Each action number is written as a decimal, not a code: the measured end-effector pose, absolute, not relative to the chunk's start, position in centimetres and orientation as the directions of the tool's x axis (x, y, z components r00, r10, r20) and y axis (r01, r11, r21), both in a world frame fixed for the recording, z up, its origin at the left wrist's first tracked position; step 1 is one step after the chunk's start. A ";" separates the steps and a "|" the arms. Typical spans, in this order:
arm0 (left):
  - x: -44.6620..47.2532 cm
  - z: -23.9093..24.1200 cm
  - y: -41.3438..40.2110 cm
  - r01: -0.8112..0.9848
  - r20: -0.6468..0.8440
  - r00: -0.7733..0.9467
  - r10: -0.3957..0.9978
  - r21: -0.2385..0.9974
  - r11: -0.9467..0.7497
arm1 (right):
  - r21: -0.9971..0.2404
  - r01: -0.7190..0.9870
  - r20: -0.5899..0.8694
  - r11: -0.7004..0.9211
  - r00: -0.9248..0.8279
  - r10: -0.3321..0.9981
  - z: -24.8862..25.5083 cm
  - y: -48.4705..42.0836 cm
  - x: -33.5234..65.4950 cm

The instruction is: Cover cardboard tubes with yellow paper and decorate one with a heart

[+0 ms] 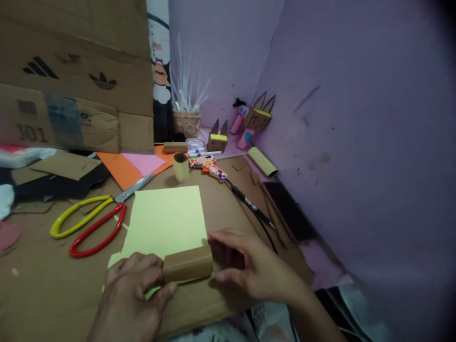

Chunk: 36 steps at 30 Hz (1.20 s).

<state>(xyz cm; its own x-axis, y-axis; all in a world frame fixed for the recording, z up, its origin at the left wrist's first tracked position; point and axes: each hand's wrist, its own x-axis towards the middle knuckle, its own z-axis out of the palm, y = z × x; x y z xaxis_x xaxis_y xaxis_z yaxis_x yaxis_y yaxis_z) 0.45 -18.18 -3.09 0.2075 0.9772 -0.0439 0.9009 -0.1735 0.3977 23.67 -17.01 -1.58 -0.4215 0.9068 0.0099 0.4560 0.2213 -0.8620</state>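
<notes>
A brown cardboard tube (pixel 188 264) lies across the near edge of a light yellow-green sheet of paper (pixel 167 218). My left hand (pixel 133 289) is closed around the tube's left end, its thumb low by the paper's near edge. At the tube's right end is my right hand (pixel 249 266), fingers curved, with thumb and forefinger apart. Whether its fingertips touch the tube or the paper is hard to tell. Left of the paper lie large scissors (pixel 116 204) with one yellow and one red handle, blades partly apart.
Beyond the paper are a short yellow-wrapped tube (pixel 181 167) and a patterned glue gun (pixel 209 167) with its cord running right. A phone (pixel 290 211) and a yellow tube (pixel 262 162) lie along the purple wall. Cardboard figures (pixel 218 141) and a basket of glue sticks (pixel 186 122) stand behind.
</notes>
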 end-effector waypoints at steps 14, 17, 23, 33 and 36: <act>0.5 -3.7 -18.1 0.887 -0.163 0.170 0.972 0.456 -0.079 | -0.448 0.885 0.174 -0.128 0.227 0.958 -0.1 -9.4 30.3; 0.6 -3.6 -18.0 0.886 -0.177 0.174 0.969 0.457 -0.076 | -0.410 0.898 0.157 -0.161 0.243 0.957 0.5 -9.8 30.8; 0.9 -3.2 -17.9 0.892 -0.216 0.166 0.962 0.449 -0.053 | -0.370 0.917 0.065 -0.151 0.187 0.980 -0.4 -10.3 30.0; 1.1 -2.9 -18.1 0.906 -0.187 0.159 0.969 0.418 -0.068 | -0.392 0.909 0.120 -0.142 0.203 0.972 1.9 -10.1 29.9; 1.5 -2.3 -18.3 0.912 -0.165 0.155 0.974 0.402 -0.077 | -0.414 0.908 0.107 -0.064 0.118 0.987 2.7 -9.4 28.4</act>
